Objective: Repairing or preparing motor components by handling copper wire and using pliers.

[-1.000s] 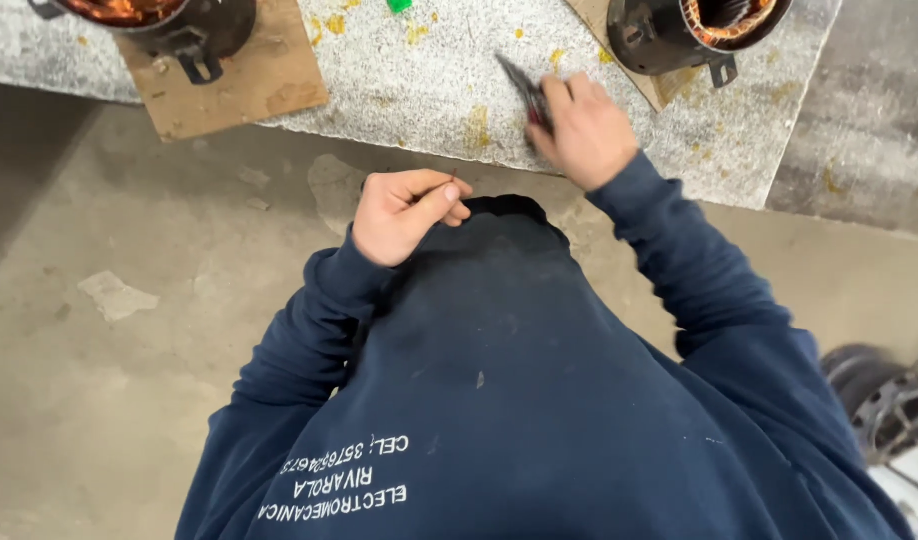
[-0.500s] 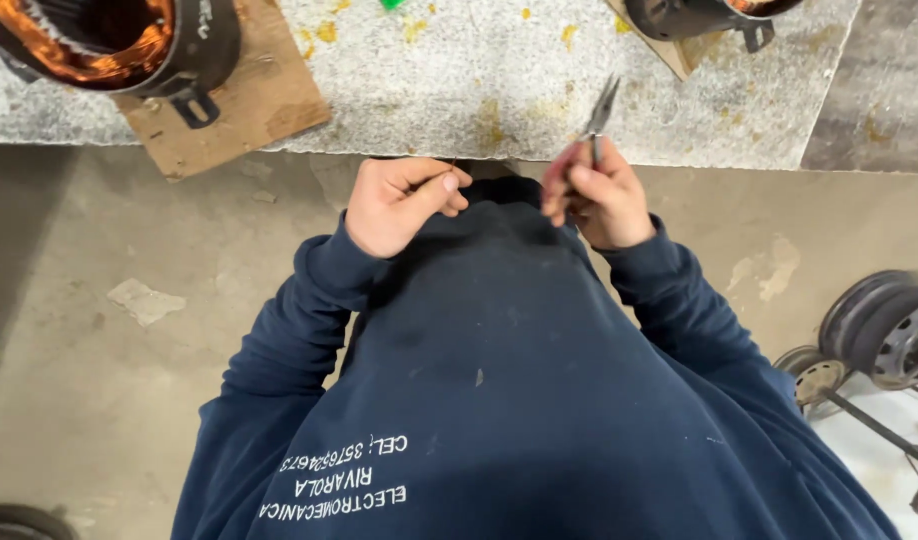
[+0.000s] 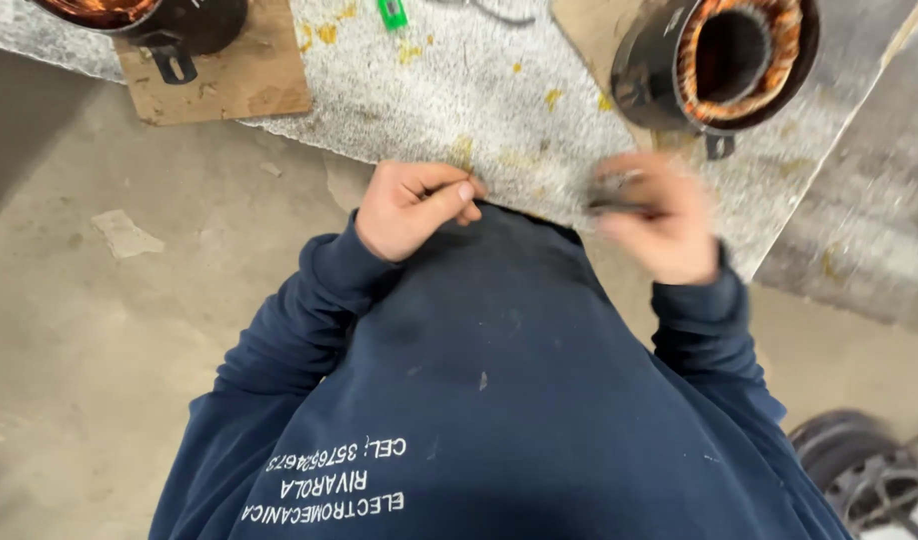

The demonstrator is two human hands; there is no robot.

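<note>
Both hands are working at the near edge of the speckled grey stone table (image 3: 499,90), against the dark blue sweatshirt (image 3: 499,400). The left hand (image 3: 411,208) is staying curled, thumb pinched to forefinger on something too small to make out. The right hand (image 3: 659,222), blurred, is clamping slim dark metal pliers (image 3: 614,195), now lowered from upright to level. Beyond, the black motor stator with copper windings (image 3: 724,60) is standing untouched.

We stand in a motor repair workshop: stators (image 3: 724,60) with copper windings sit on boards (image 3: 229,85) on a speckled table (image 3: 479,100), over bare concrete floor (image 3: 99,330).
</note>
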